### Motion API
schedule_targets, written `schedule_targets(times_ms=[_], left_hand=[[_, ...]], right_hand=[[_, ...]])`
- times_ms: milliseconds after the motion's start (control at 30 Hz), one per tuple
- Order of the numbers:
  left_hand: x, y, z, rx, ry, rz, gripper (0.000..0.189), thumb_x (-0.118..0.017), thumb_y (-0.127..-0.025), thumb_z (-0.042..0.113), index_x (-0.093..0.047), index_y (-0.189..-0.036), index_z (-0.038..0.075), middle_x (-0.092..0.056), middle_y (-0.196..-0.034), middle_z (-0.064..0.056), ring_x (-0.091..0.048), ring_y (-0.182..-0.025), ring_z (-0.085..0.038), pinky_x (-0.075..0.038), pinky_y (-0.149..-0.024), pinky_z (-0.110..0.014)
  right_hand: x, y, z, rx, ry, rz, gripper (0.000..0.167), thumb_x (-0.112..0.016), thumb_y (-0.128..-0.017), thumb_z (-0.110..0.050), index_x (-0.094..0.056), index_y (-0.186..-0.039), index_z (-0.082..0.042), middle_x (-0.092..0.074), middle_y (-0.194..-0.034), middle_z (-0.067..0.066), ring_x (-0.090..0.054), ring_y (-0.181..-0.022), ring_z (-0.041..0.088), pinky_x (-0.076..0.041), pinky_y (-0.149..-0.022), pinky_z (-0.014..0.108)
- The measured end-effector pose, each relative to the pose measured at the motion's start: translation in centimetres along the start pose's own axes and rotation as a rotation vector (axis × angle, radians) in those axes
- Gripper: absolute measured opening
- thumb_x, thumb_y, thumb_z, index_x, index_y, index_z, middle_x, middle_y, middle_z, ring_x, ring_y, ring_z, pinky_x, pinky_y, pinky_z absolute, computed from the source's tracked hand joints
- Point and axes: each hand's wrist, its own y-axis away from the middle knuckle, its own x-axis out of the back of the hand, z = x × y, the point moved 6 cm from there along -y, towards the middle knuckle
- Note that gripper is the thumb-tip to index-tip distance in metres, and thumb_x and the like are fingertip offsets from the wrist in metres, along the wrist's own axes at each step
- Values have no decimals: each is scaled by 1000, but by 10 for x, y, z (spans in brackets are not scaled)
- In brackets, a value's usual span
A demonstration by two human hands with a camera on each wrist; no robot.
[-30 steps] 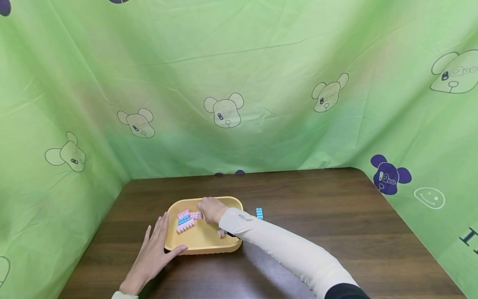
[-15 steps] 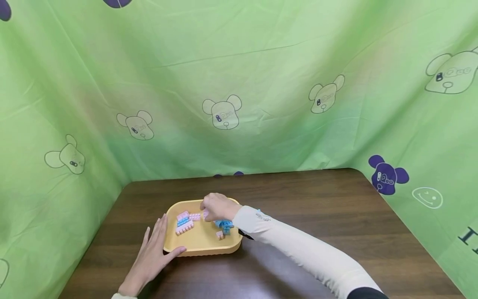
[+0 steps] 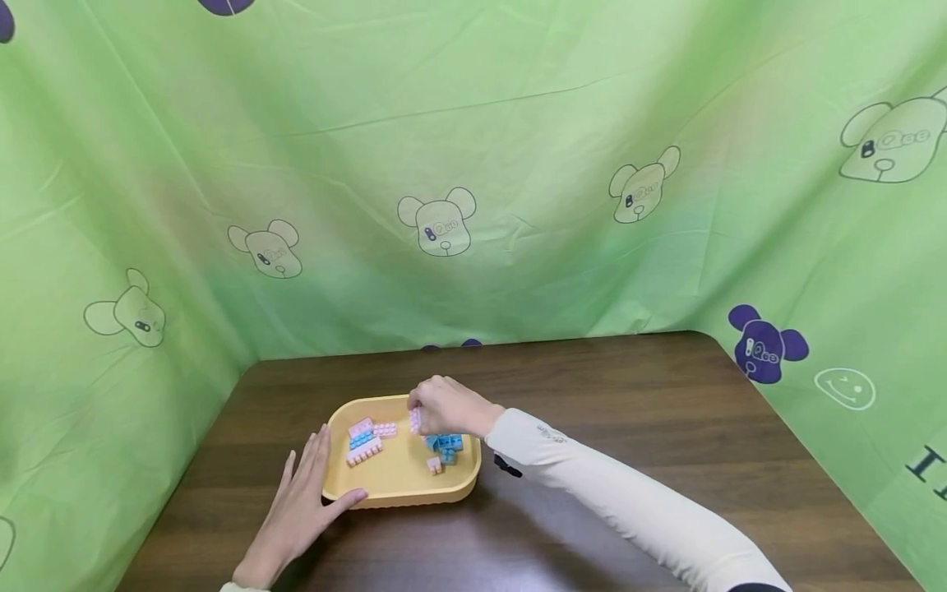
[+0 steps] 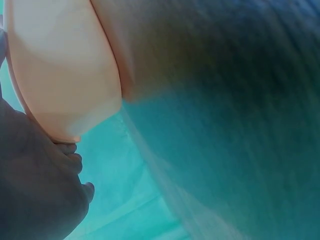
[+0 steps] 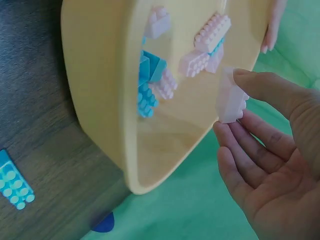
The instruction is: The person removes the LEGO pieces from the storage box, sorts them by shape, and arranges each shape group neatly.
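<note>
A yellow tray (image 3: 403, 497) with raised sides stands on the table. My right hand (image 3: 447, 405) is over its back right part and pinches a pink building brick (image 3: 415, 422) between thumb and fingers. In the right wrist view the same pink brick (image 5: 231, 100) is above the tray's rim. My left hand (image 3: 299, 501) rests against the tray's left end, fingers straight along the outside and thumb at the front rim. Inside lie pink bricks (image 3: 365, 450) with a blue brick (image 3: 362, 439) among them at the left, and more blue bricks (image 3: 446, 445) at the right.
A small pink piece (image 3: 434, 466) lies in the tray's front right part. On the table outside the tray is a blue brick (image 5: 14, 182), seen in the right wrist view. A green printed cloth (image 3: 518, 271) hangs behind and beside the table (image 3: 666, 427).
My right hand has risen and moved slightly right, and a pink brick now shows in its fingers. The blue bricks at the tray's right have come into sight. My left hand stays in place.
</note>
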Motion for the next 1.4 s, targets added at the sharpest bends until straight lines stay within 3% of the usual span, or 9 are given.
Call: schedule_targets(times_ms=[300, 467, 633, 1000, 1133, 1400], left_hand=[[2, 0, 1, 5, 12, 0, 111, -75, -94, 55, -16, -167, -3, -21, -172, -27, -20, -157, -49, -12, -127, -65], [1, -1, 2, 6, 9, -5, 111, -75, -94, 55, -15, -168, -3, -21, -172, -27, -19, -157, -48, -12, -127, -65], [1, 0, 1, 6, 8, -4, 110, -74, -95, 55, -15, -168, -3, -21, -172, -27, -19, -157, -48, -11, -127, -65], [-1, 0, -1, 6, 7, -11, 110, -74, -95, 55, -14, -168, -3, -20, -172, -26, -19, -157, -49, -12, -127, -66], [-1, 1, 0, 1, 10, -6, 109, -74, -95, 54, -16, -167, -3, -20, -172, -27, -19, -157, -49, -12, -127, -66], [-2, 0, 0, 5, 19, -8, 111, -75, -94, 54, -14, -168, -2, -20, -172, -27, -19, -157, -49, -12, -125, -68]], right_hand=[[15, 22, 12, -6, -119, 30, 32, -88, -85, -4, -77, -114, 1, -77, -107, 11, -72, -100, 25, -60, -88, 29], [22, 34, 20, 35, -108, 65, 40, -89, -85, -8, -75, -120, 5, -76, -111, 13, -72, -103, 27, -59, -92, 32], [27, 46, 28, 52, -109, 88, 36, -88, -86, -9, -76, -118, 3, -76, -110, 12, -73, -103, 28, -59, -92, 34], [26, 77, 60, -99, -170, 90, 36, -90, -85, -13, -77, -115, -1, -76, -110, 8, -73, -101, 24, -57, -96, 40], [20, 89, 76, -126, -205, 115, 32, -91, -82, -8, -77, -110, 0, -76, -102, 7, -75, -96, 23, -61, -88, 35], [8, 110, 107, -198, -312, 147, 30, -90, -80, 1, -74, -105, 6, -77, -99, 12, -77, -97, 30, -63, -89, 42]])
